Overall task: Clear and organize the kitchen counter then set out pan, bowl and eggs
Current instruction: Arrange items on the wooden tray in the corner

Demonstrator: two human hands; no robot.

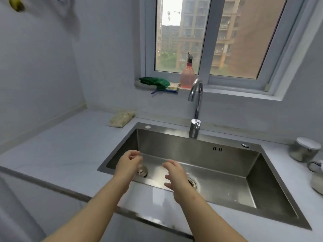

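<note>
Both my hands hover over the left half of the steel sink (pixel 227 154). My left hand (pixel 128 165) has its fingers curled inward, with nothing visibly held, above a metal plug (pixel 142 170) on the sink floor. My right hand (pixel 176 177) is open with fingers spread, just left of the drain (pixel 192 183). The white counter (pixel 61 151) runs around the sink. No pan, bowl or eggs are in view.
A curved tap (pixel 196 109) rises behind the sink. A yellowish sponge (pixel 120 117) lies on the counter at the back left. On the windowsill sit a green cloth (pixel 155 82) and a pink spray bottle (pixel 187 75). Lidded jars (pixel 305 149) stand at the right edge.
</note>
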